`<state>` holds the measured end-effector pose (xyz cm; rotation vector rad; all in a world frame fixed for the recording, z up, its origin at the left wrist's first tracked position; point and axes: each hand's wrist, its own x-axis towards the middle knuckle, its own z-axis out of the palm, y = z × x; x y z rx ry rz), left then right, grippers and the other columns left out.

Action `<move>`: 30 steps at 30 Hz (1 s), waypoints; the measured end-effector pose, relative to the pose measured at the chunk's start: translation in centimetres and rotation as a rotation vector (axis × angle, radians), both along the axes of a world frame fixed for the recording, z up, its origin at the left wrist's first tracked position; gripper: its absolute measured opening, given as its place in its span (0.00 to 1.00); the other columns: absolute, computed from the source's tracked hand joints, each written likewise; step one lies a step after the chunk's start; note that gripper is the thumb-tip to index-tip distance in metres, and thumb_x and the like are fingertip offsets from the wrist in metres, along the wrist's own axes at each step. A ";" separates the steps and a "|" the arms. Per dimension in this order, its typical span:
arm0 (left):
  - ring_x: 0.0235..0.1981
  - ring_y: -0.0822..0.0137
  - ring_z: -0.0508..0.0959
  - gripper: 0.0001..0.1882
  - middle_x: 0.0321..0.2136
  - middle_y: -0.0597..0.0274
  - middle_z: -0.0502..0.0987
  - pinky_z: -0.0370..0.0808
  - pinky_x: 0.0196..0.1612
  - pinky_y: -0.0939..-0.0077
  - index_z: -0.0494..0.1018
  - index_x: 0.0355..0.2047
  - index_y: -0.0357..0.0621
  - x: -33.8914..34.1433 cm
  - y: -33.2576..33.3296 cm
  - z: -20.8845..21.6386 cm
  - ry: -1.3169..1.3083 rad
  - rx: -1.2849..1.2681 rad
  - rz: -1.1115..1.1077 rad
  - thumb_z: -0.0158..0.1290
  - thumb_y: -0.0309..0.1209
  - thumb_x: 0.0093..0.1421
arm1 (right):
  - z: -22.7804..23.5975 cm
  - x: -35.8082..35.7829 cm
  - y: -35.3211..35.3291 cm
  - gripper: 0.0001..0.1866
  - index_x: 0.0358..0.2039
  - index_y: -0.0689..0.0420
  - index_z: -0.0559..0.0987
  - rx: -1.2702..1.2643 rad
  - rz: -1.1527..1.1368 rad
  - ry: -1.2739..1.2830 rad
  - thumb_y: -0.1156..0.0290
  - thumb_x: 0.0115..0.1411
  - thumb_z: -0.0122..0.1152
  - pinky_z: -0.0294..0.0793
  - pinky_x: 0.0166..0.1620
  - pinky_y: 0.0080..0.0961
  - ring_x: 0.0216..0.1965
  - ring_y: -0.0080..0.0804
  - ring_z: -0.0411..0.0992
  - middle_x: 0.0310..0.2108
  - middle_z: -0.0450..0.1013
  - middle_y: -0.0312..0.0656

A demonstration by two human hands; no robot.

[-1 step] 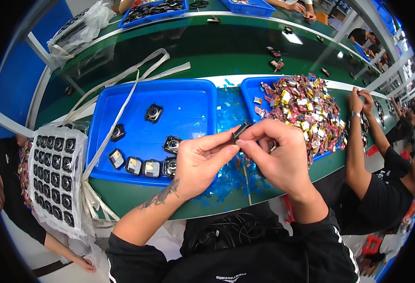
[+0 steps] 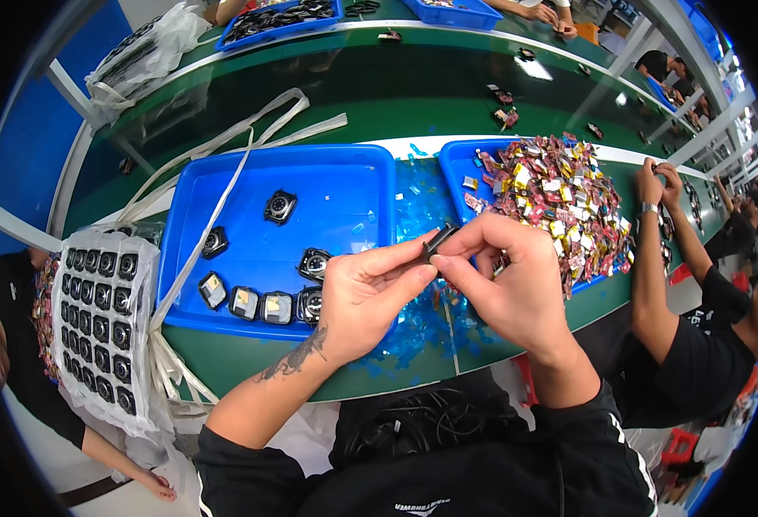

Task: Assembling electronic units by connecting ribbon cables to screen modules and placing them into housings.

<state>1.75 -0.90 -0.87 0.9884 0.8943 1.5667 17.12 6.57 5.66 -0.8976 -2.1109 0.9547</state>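
Between both hands, over the gap between two blue trays, is a small black part (image 2: 437, 243) seen edge-on, probably a watch case; my fingers hide much of it. My left hand (image 2: 368, 289) pinches it between thumb and fingertips. From the other side, the thumb and bent fingers of my right hand (image 2: 508, 276) grip it too. Left of my hands, a blue tray (image 2: 310, 159) holds several black smartwatch cases (image 2: 280, 207), some showing pale inner parts. By my right hand, another blue tray (image 2: 458, 164) carries a heaped pile of small circuit boards (image 2: 560, 207) with red, yellow and silver pieces.
Blue film scraps (image 2: 409, 340) litter the green bench between the trays. A plastic-wrapped tray of watch cases (image 2: 99, 319) stands at the left, near white straps (image 2: 249, 146). Beyond the bench runs a green conveyor (image 2: 396, 90) with scattered parts. Co-workers (image 2: 698, 345) sit close on both sides.
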 end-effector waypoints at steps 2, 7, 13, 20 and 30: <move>0.46 0.70 0.77 0.20 0.47 0.51 0.77 0.75 0.51 0.77 0.70 0.54 0.29 -0.2 -0.2 -0.3 0.014 0.013 0.007 0.54 0.17 0.60 | 0.2 0.2 0.1 0.08 0.24 0.61 0.76 -0.089 -0.004 -0.063 0.77 0.47 0.70 0.61 0.21 0.20 0.16 0.22 0.63 0.20 0.73 0.37; 0.46 0.70 0.77 0.19 0.46 0.51 0.77 0.75 0.51 0.76 0.70 0.53 0.28 -0.5 0.3 0.0 0.046 0.019 -0.002 0.54 0.18 0.61 | -1.0 -0.2 1.1 0.17 0.23 0.58 0.66 0.101 0.000 0.053 0.76 0.45 0.71 0.59 0.24 0.19 0.21 0.20 0.59 0.20 0.60 0.34; 0.48 0.65 0.77 0.19 0.47 0.49 0.76 0.76 0.52 0.72 0.66 0.53 0.27 -0.1 1.0 0.3 -0.208 0.070 0.111 0.51 0.19 0.62 | -2.1 1.6 0.0 0.15 0.41 0.64 0.74 -0.424 0.064 0.302 0.81 0.53 0.66 0.76 0.40 0.20 0.37 0.23 0.74 0.38 0.73 0.39; 0.52 0.62 0.74 0.21 0.50 0.52 0.72 0.72 0.52 0.69 0.68 0.54 0.36 -0.4 0.8 0.6 0.248 0.267 0.150 0.45 0.14 0.60 | -2.5 2.0 0.0 0.06 0.36 0.67 0.76 -0.502 0.148 0.421 0.81 0.58 0.62 0.76 0.40 0.18 0.35 0.21 0.75 0.34 0.76 0.41; 0.34 0.65 0.82 0.10 0.38 0.54 0.77 0.79 0.36 0.77 0.79 0.37 0.34 -0.9 0.5 1.4 0.776 0.270 0.132 0.57 0.17 0.54 | -2.0 2.9 0.9 0.04 0.34 0.64 0.75 -0.582 0.233 0.274 0.76 0.61 0.60 0.73 0.36 0.14 0.35 0.14 0.69 0.31 0.71 0.33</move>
